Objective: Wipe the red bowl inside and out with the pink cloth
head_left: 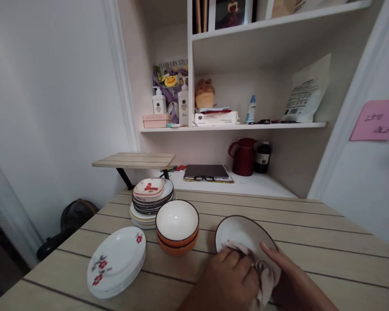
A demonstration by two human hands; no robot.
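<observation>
In the head view, a white bowl [238, 227] with a dark rim is at the front right, tilted over the table. My left hand [230, 276] is closed on a pale pinkish cloth [266, 276], pressing it against the bowl's inside. The cloth bunches under the fingers and trails toward the front. My right hand [287, 265] grips the bowl's right side, thumb at the rim; its other fingers are hidden. Left of the bowl stands a stack of orange bowls [177, 220] with white insides. Farther left lies a stack of white plates [118, 259] with red flowers.
Behind the orange bowls, more stacked dishes [153, 201] stand beside a small raised wooden shelf [134, 160]. At the back are a closed laptop [206, 171] with glasses [204, 178], a red jug [243, 157] and a dark bottle [262, 157]. Shelves rise above the slatted table [337, 242].
</observation>
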